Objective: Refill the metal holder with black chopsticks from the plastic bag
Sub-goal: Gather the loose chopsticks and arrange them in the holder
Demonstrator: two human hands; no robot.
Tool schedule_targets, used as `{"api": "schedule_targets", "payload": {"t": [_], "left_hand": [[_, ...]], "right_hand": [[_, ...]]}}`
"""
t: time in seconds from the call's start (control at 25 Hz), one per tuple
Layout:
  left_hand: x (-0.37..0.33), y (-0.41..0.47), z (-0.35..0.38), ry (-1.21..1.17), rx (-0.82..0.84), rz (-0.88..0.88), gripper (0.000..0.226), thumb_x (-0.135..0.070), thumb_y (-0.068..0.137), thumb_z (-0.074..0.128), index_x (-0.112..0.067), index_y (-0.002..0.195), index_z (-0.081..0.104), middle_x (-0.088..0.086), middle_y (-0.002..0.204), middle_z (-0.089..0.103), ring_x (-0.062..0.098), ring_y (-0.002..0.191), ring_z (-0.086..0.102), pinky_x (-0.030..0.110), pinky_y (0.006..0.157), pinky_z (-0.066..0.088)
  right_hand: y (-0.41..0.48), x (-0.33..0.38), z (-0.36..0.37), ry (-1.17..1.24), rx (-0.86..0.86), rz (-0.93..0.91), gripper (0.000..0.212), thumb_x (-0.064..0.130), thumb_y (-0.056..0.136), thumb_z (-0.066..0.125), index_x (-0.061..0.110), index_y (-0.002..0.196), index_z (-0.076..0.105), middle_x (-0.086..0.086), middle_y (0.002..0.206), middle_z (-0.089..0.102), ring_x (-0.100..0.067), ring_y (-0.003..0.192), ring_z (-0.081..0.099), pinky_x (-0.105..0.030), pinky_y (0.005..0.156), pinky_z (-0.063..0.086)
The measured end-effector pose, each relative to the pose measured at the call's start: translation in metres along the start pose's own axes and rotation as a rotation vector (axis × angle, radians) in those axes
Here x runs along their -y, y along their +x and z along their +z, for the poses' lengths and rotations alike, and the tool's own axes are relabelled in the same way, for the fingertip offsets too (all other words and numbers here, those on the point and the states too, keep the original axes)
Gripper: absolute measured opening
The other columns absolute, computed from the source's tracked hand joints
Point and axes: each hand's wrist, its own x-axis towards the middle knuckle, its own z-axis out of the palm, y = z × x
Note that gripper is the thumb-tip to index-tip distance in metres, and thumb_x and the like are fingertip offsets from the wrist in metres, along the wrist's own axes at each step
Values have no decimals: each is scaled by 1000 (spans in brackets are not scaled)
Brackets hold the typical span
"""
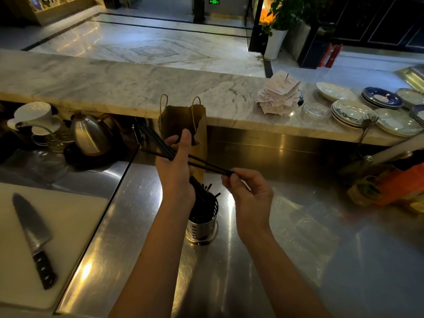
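My right hand [249, 196] pinched the near tips of two black chopsticks [206, 165], drawing them from the bundle [160, 143] my left hand [176, 166] gripped closed. I held both directly above the metal holder [202, 222], already part-filled, so each pair could drop straight in.

A white cutting board [68, 226] lies at the left of the steel bench [321, 260], with a black-handled knife [34, 239] flat on it. A steel kettle [90, 134] stands behind. A brown paper bag [195, 120] stands upright. On the marble ledge [114, 83]: spiked receipts [278, 94] and stacked plates [351, 112].
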Motion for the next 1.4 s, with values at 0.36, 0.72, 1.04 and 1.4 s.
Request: {"api": "schedule_targets", "payload": {"t": [0.36, 0.72, 1.04, 1.4], "left_hand": [[24, 2, -8, 104, 322, 152, 33, -38, 99, 44, -8, 85, 44, -5, 55, 38, 11, 54, 45, 23, 60, 42], [54, -11, -28, 496, 547, 164, 21, -14, 103, 42, -11, 97, 61, 1, 76, 63, 11, 76, 64, 19, 75, 51], [53, -8, -36, 507, 404, 183, 17, -13, 99, 50, -21, 113, 53, 1, 85, 70, 3, 84, 68, 13, 79, 52], [77, -13, -48, 661, 415, -9, 20, -13, 102, 43, -4, 106, 61, -2, 91, 68, -19, 78, 61, -2, 70, 42]], "right_hand": [[3, -22, -11, -778, 355, 33, 31, 26, 86, 70, 23, 116, 62, 12, 110, 69, -3, 102, 64, -27, 92, 53], [5, -55, -9, -1033, 569, 79, 31, 37, 94, 51, 19, 119, 57, -6, 103, 71, -22, 91, 69, -42, 83, 57], [10, -80, -8, -1074, 565, 37, 26, 32, 99, 45, 21, 118, 58, -5, 100, 73, -22, 87, 70, -37, 79, 58], [9, -85, -15, -949, 517, 64, 23, 22, 91, 61, 15, 112, 63, -5, 103, 73, -20, 93, 68, -24, 81, 51]]}}
